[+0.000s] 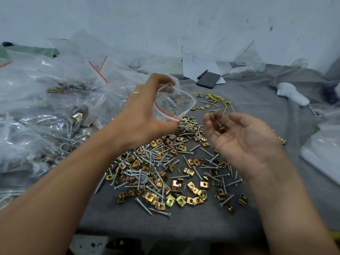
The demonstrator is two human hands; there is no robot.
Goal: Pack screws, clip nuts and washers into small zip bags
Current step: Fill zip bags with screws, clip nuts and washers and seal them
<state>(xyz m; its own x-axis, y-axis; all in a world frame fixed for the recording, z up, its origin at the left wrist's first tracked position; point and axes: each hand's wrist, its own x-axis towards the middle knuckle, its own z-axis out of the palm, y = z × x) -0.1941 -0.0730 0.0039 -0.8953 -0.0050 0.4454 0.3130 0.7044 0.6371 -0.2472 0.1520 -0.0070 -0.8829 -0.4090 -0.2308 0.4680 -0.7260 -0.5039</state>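
Zip bag (pixel 173 102) — mouth held wide by left hand (pixel 145 115), a few clip nuts already inside; right hand (pixel 237 137) cupped loosely around small parts. Filled bags (pixel 46 100) heaped left; loose pile (pixel 165 172) — much unpacked

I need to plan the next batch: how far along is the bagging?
Done: a heap of filled bags lies on the left. In hand: the left hand holds an open zip bag; the right hand cups some blurred pieces. Left: a large loose pile of screws and clip nuts.
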